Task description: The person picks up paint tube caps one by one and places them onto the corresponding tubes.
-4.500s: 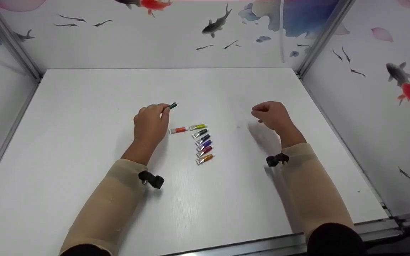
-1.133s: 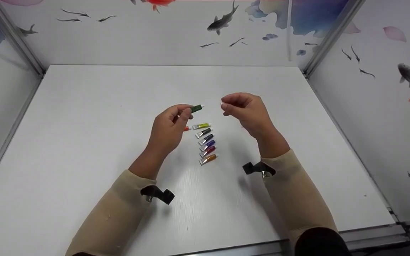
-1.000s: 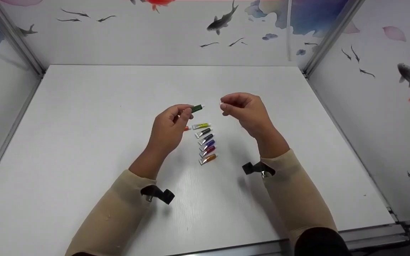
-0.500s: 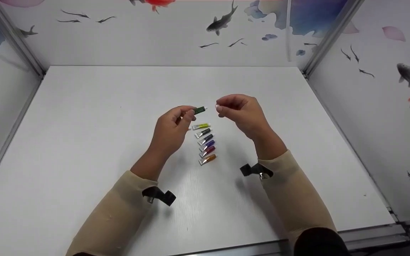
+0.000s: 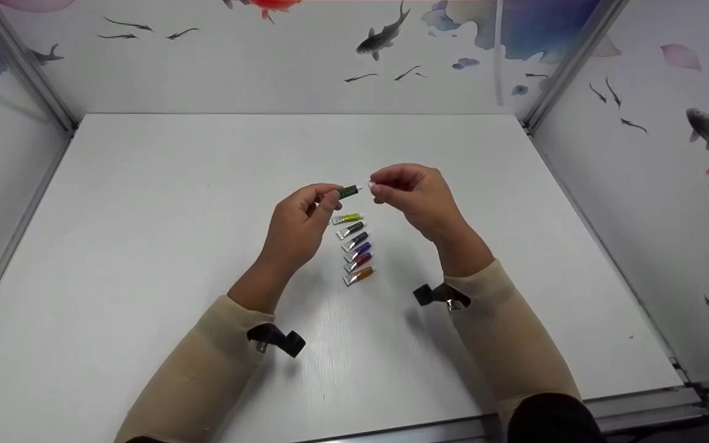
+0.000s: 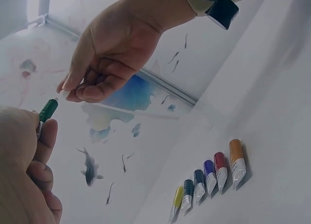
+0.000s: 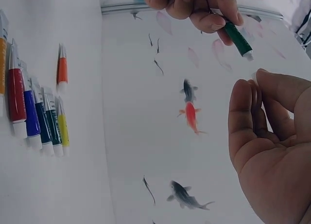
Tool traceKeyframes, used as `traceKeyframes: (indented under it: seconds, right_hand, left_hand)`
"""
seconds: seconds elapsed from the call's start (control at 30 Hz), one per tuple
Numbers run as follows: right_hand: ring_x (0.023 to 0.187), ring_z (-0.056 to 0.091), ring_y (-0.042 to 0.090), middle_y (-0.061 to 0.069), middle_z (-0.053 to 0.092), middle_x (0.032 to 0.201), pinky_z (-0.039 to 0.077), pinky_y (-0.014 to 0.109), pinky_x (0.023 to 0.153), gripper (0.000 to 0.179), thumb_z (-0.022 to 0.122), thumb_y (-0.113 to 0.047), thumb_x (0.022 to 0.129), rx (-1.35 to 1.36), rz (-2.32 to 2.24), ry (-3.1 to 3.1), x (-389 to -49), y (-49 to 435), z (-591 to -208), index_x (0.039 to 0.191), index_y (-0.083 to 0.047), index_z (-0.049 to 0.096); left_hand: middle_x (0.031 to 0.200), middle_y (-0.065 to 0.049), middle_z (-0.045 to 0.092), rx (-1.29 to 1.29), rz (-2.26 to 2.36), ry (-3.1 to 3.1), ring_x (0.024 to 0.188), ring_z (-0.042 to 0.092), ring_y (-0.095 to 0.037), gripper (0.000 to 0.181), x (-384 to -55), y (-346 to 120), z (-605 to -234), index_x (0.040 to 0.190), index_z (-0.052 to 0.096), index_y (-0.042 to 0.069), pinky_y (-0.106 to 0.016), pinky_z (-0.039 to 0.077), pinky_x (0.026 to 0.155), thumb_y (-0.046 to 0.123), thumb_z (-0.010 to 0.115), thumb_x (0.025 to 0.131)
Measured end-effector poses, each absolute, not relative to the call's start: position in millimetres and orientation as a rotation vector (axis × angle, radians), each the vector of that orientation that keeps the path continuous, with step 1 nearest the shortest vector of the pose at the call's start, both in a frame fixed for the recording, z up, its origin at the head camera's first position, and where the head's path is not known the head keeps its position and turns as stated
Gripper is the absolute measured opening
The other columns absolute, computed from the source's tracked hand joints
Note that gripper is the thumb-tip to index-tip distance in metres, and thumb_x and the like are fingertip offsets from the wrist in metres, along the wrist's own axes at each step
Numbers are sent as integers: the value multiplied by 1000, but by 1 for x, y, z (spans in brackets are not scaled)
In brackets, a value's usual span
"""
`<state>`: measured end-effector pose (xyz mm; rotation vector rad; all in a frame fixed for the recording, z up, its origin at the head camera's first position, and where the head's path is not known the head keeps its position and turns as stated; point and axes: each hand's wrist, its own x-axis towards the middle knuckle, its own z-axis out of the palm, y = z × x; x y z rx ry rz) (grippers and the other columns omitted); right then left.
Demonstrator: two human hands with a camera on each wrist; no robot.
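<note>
My left hand (image 5: pixel 298 224) pinches a green paint tube (image 5: pixel 348 191) above the table, its bare white nozzle pointing right. Facing it, my right hand (image 5: pixel 416 197) holds a small white cap (image 5: pixel 372 184) between thumb and fingertips. A narrow gap separates cap and nozzle; the right wrist view shows the uncapped nozzle close to the fingertips. Below the hands lies a column of capped paint tubes: yellow-green (image 5: pixel 347 218), dark ones, violet (image 5: pixel 357 251), red (image 5: pixel 358 263) and ochre (image 5: pixel 359 276). An orange tube (image 7: pixel 62 68) shows in the right wrist view; my left hand mostly hides it in the head view.
The white tabletop (image 5: pixel 145 184) is bounded by printed panels at the back and both sides, with a metal rail (image 5: pixel 453 431) along the front. Black wrist cameras (image 5: pixel 277 338) protrude from both beige sleeves.
The left hand has brought the green tube rightward and turned it. The right hand came in from the right with the cap, and the gap between cap and nozzle has narrowed.
</note>
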<state>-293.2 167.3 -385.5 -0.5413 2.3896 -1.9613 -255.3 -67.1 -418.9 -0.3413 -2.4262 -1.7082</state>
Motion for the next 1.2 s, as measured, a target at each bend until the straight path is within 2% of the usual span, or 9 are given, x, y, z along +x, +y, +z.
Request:
traceKeyframes:
  seconds: [0.23,0.43,0.67,0.77,1.0,1.2]
  right_hand:
    - [96,74,22,7,76,107,64,30,90,21,78,-9,97,-547,-1946,2392,-292,165,-385,116,1,77]
    - [97,74,23,8,76,107,64,30,90,23,79,-9,97,-556,-1950,2372,-292,163,-384,116,2,76]
    - [95,75,23,7,77,107,64,29,90,18,80,-13,97,-558,-1907,2430,-292,162,-385,114,-6,80]
    - [95,75,23,8,77,108,64,29,90,16,80,-13,97,-562,-1907,2428,-291,162,-385,113,-8,80]
    - [93,75,23,8,77,107,64,29,90,17,80,-11,97,-575,-1930,2389,-288,160,-382,113,-6,80]
    - [94,75,24,8,76,109,64,29,90,17,80,-13,96,-548,-1903,2410,-289,160,-383,113,-8,80]
  left_hand:
    - [109,0,75,-344,-1731,-2432,87,59,-20,29,-255,-66,-419,126,73,25,-36,50,75,44,57,110]
    - [106,5,73,-350,-1732,-2430,87,59,-19,28,-255,-66,-419,125,74,25,-34,49,74,42,58,111]
    - [109,-2,75,-379,-1719,-2420,86,58,-20,30,-254,-66,-418,127,73,23,-33,49,73,42,57,111]
    - [107,0,75,-374,-1728,-2417,87,59,-20,29,-253,-66,-417,126,74,23,-34,50,75,42,58,111]
    - [108,-3,75,-370,-1731,-2420,88,59,-21,29,-253,-66,-418,126,73,23,-36,50,75,43,58,111]
    - [108,1,75,-359,-1715,-2426,87,59,-20,28,-253,-66,-418,126,74,25,-35,50,75,43,58,110]
